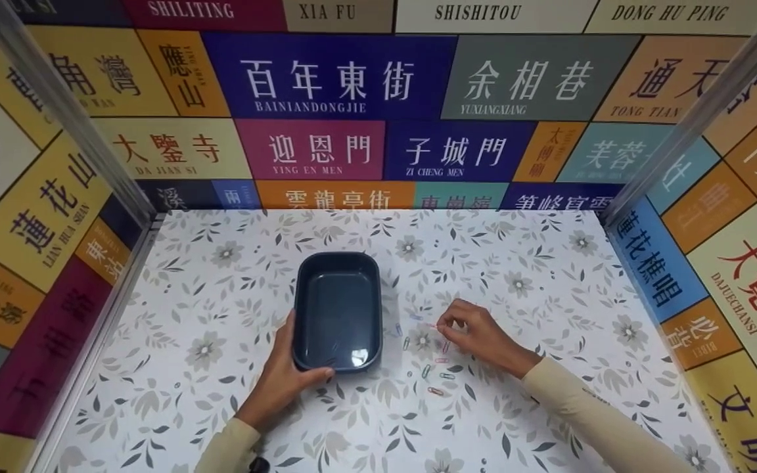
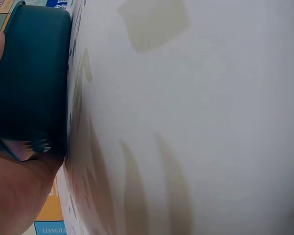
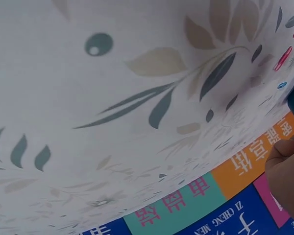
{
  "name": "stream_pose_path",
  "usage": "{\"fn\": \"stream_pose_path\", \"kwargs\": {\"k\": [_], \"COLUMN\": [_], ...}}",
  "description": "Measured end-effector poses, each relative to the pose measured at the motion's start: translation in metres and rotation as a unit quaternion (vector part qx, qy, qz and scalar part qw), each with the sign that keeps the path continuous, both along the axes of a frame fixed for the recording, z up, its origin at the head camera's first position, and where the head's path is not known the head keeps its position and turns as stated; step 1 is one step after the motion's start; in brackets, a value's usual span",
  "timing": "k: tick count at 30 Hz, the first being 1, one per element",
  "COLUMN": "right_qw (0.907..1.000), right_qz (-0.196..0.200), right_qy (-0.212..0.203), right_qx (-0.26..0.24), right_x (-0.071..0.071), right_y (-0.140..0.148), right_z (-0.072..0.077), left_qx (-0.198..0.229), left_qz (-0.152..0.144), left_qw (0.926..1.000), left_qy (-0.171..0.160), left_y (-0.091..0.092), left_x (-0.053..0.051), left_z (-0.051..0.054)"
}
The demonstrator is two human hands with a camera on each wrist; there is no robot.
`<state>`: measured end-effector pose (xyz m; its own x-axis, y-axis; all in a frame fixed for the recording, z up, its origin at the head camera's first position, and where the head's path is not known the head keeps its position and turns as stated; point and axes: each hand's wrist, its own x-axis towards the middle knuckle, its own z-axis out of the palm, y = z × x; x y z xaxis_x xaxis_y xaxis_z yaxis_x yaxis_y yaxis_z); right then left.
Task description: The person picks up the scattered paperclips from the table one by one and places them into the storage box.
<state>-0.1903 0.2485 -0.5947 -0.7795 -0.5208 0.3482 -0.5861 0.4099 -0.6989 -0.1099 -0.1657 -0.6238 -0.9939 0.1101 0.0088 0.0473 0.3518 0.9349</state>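
Left hand (image 1: pixel 283 378) gripping dark blue dish (image 1: pixel 339 305), right hand (image 1: pixel 483 333) pinching red paper clip (image 1: pixel 434 326) near scattered clips (image 1: pixel 435 391).

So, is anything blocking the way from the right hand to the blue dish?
Nothing tall that I can see: only a few small paper clips lie flat between the right hand and the blue dish.

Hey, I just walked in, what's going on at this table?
Someone is working with a dish and paper clips. Their left hand grips the near left side of the blue dish, its thumb on the rim. Their right hand is out to the right of the dish, pinching a red clip; I can't tell whether it's off the table. Several other clips lie scattered on the table between dish and right hand.
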Motion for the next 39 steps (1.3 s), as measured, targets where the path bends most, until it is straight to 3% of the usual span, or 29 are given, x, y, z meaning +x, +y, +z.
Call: {"fn": "stream_pose_path", "kwargs": {"k": [14,21,39], "right_qw": [0.9986,0.9962,0.9913], "right_qz": [0.04,0.071,0.097], "right_qy": [0.025,0.035,0.045], "right_qx": [0.022,0.036,0.077], "right_x": [-0.004,-0.004,-0.016], "right_y": [-0.022,-0.037,-0.076], "right_z": [0.017,0.023,0.037], "left_qx": [-0.003,-0.009,-0.001], "left_qz": [-0.001,0.001,0.001], "left_qw": [0.9998,0.9998,1.0], "left_qy": [-0.017,-0.016,-0.002], "left_y": [0.001,0.0,0.0], "left_x": [-0.001,-0.002,0.0], "left_z": [0.003,0.002,0.0]}}
